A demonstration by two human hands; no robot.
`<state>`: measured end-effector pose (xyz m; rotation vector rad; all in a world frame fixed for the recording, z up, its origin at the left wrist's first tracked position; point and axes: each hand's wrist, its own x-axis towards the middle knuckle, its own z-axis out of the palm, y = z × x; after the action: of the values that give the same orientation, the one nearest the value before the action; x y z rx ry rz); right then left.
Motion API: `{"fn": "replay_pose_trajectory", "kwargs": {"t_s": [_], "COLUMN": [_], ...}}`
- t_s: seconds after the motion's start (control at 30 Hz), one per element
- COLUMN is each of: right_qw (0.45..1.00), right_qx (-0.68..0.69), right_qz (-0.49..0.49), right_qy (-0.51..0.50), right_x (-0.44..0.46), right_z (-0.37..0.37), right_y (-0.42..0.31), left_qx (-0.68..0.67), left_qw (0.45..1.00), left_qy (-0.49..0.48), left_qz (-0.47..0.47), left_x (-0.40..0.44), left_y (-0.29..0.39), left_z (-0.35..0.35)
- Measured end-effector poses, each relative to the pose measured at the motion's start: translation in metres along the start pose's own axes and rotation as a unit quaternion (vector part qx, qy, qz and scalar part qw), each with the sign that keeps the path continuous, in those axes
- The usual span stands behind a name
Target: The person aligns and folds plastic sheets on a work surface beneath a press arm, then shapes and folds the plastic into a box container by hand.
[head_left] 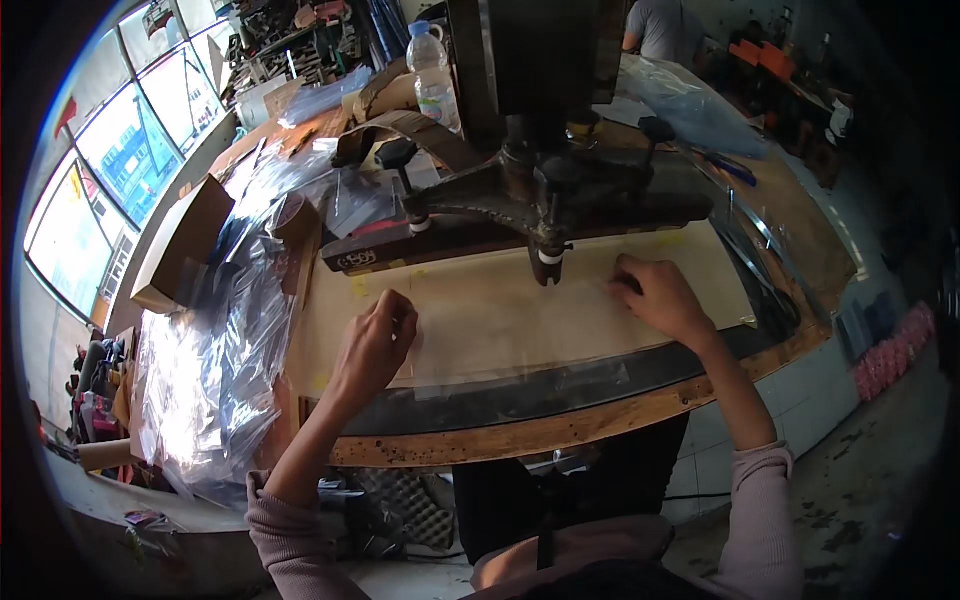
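A clear plastic sheet [500,330] lies over a pale board [330,300] on the wooden bench. At its left end is my left hand [378,340], fingers curled in a pinch at the sheet's edge. My right hand [655,295] is curled near the sheet's upper right side, its fingertips pressed together; what they hold is too faint to tell. Between and beyond my hands, a dark metal press arm [545,205] with a slotted tip reaches over the board. A long dark bar [450,240] runs behind the sheet.
Crumpled clear plastic [215,370] and a cardboard box [183,245] lie at left. A plastic bottle [430,80] stands behind the press. Metal rulers [755,230] and a blue-handled tool [735,168] are at right. Another person [665,30] is at the back right.
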<state>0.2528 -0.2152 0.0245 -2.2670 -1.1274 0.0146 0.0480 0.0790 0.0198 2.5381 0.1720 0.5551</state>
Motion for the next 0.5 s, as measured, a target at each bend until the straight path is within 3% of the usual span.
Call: {"fn": "replay_pose_trajectory", "kwargs": {"t_s": [0.03,0.17,0.3,0.37,0.5], "right_qw": [1.000,0.987,0.993,0.985,0.985], "right_qx": [0.017,0.091,-0.072,-0.110,-0.071], "right_qz": [-0.008,0.120,0.032,0.035,-0.143], "right_qy": [-0.007,-0.060,0.087,0.126,0.070], "right_x": [0.002,0.007,0.005,0.000,-0.026], "right_z": [0.000,-0.009,0.003,0.000,0.007], "right_y": [0.001,-0.007,0.007,0.002,-0.013], "left_qx": [-0.005,-0.025,0.058,0.073,0.072], "left_qw": [1.000,0.999,0.996,0.996,0.967], "left_qy": [-0.001,-0.023,0.060,-0.027,-0.180], "left_qz": [0.009,-0.012,0.027,0.044,0.163], "left_x": [0.002,0.000,-0.002,-0.005,-0.017], "left_y": [-0.002,-0.010,0.004,0.023,0.045], "left_z": [0.001,0.002,0.006,-0.004,-0.005]}}
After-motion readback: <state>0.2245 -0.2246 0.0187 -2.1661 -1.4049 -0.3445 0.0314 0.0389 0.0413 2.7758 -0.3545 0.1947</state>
